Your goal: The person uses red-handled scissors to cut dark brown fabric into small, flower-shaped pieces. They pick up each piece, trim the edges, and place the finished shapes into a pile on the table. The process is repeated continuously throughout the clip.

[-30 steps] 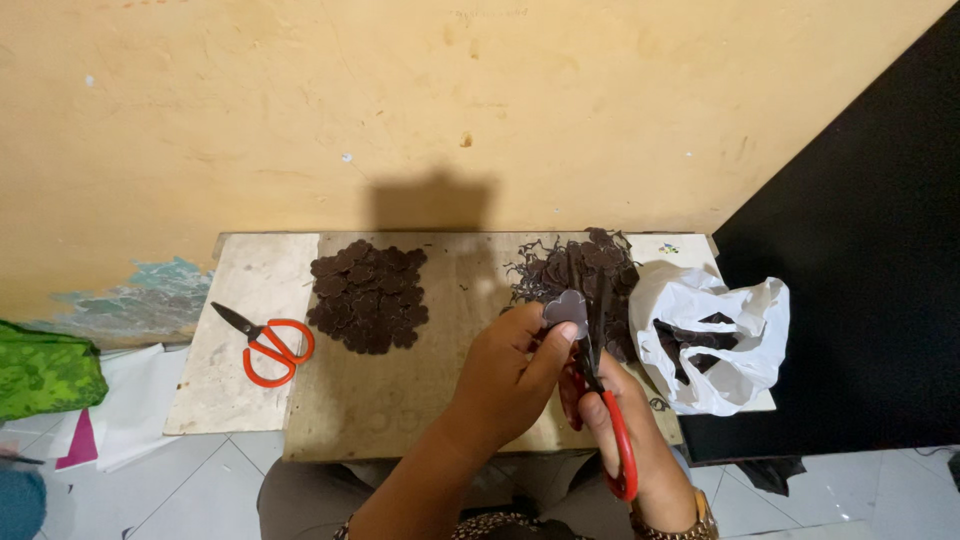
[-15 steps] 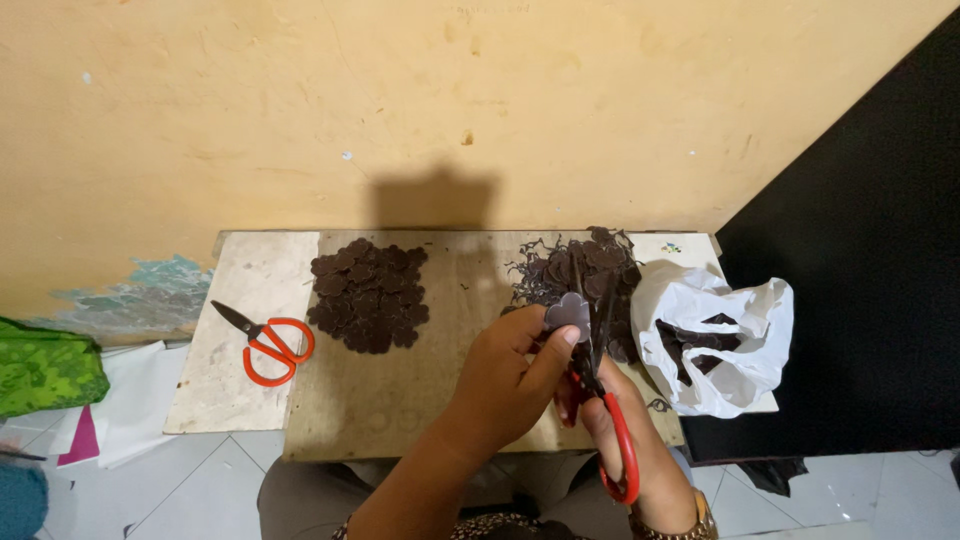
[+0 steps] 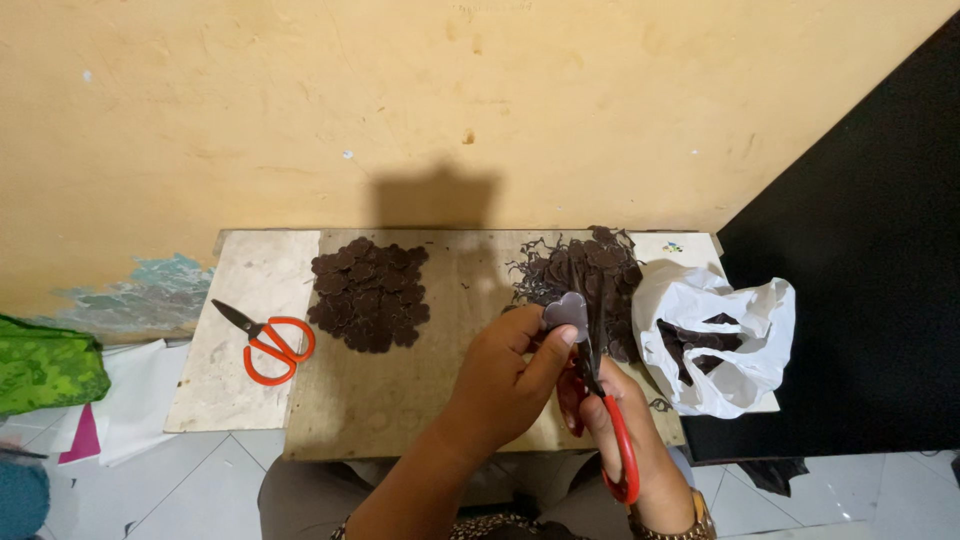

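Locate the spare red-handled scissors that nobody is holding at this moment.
In the head view, the spare scissors lie on the pale board at the left, just left of the pile of dark cut pieces, well clear of both hands.

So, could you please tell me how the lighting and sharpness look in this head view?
Head view: even, soft light without glare; a dark shadow falls on the yellow wall above the wooden board; the left hand and red-handled scissors look sharp; the black panel shows no detail.
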A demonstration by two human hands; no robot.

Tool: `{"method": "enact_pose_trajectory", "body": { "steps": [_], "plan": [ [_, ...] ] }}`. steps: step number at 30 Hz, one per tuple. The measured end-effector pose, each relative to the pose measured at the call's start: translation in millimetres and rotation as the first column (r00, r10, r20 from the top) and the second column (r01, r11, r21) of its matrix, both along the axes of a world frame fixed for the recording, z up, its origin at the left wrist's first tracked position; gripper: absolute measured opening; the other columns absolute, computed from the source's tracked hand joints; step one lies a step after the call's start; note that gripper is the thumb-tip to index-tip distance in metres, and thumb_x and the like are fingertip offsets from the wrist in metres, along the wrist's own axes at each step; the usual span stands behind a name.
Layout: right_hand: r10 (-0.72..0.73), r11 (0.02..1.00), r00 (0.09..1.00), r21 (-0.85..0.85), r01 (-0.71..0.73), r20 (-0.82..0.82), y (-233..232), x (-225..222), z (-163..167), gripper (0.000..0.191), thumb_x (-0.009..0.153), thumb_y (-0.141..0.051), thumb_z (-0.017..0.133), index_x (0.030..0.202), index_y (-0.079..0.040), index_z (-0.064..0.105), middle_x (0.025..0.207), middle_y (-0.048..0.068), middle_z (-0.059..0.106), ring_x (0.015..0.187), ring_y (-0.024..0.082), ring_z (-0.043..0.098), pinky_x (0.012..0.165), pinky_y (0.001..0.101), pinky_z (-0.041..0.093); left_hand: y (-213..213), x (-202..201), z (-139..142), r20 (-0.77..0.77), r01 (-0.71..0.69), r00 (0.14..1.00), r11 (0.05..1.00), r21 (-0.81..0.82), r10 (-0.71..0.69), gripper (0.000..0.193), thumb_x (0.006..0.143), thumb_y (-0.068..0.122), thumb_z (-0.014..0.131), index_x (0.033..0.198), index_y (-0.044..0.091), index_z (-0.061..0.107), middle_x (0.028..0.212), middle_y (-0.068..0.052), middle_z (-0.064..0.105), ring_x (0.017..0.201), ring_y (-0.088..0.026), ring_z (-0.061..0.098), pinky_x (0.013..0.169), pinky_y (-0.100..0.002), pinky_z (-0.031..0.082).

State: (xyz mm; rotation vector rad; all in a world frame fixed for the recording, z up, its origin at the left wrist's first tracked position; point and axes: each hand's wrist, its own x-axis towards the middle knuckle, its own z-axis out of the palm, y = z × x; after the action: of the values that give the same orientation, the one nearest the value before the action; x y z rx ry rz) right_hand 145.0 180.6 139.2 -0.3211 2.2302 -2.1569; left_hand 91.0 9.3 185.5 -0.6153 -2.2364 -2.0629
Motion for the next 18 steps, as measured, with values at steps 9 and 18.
{"method": "enact_pose_trajectory", "body": {
  "steps": [9,18],
  "plan": [
    [-0.004,1.0,1.0,-0.004,0.004,0.027,2.8,-0.5,-6.3,0.081,0.087,-0.076,0.058,0.113,0.0,0.059,0.077,-0.001,0.051,0.067,0.01,0.046,0.057,0.0248,0.041,1.2,-4.5,-5.8,0.066,0.012,0.998,0.995,0.095,-0.018,0.024,0.099,0.023,0.065,0.086,0.004,0.064,0.075,-0.004,0.07,0.069,-0.009,0.063,0.063,-0.026,0.051],
    [-0.016,1.0,0.999,0.013,0.015,0.037,0.0,0.1,-4.1,0.079,0.091,-0.068,0.059,0.129,0.002,0.058,0.074,-0.002,0.049,0.063,0.008,0.044,0.055,0.0239,0.039,3.9,-6.0,-9.1,0.175,0.039,0.982,0.981,0.189,-0.072,0.02,0.101,0.021,0.062,0.091,0.003,0.065,0.075,-0.003,0.069,0.069,-0.007,0.064,0.062,-0.024,0.052]
  ]
}}
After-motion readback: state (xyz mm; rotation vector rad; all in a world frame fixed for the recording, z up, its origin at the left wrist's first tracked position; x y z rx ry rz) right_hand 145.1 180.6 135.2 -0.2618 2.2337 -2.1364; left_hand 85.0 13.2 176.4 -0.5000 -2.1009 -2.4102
